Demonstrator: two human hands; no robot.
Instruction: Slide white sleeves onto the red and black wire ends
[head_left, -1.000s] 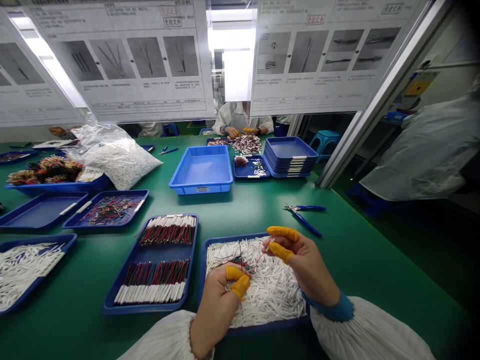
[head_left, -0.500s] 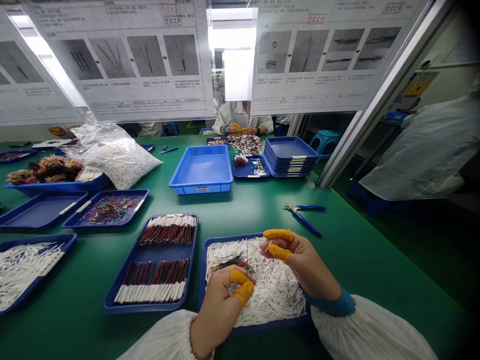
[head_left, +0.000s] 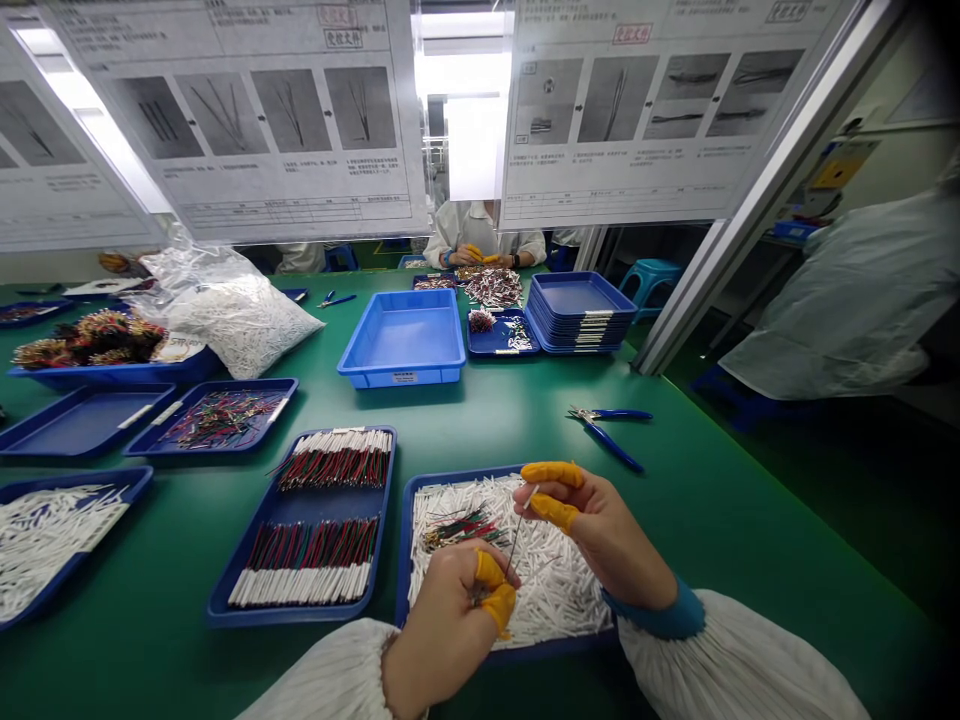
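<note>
Yellow finger cots cover the thumb and forefinger of both hands. My left hand (head_left: 457,615) pinches a thin dark wire (head_left: 514,545) that slants up to the right. Between thumb and forefinger, my right hand (head_left: 592,515) grips a short white sleeve (head_left: 531,497), and the wire's upper end meets it; whether it is inside I cannot tell. Both hands are above a blue tray (head_left: 406,520) heaped with white sleeves (head_left: 562,590). A small bunch of red, green and black wires (head_left: 465,527) lies on that heap, behind my left hand.
Left of it, a blue tray (head_left: 322,503) holds two rows of sleeved wires. Blue-handled cutters (head_left: 611,430) lie at right. Further back are a blue bin (head_left: 405,335), stacked trays (head_left: 581,310) and a bag of white pieces (head_left: 240,310). A co-worker (head_left: 484,240) sits opposite.
The wire in my left hand has tilted right, and its tip has come to the white sleeve. My left hand has moved slightly right, my right hand slightly left.
</note>
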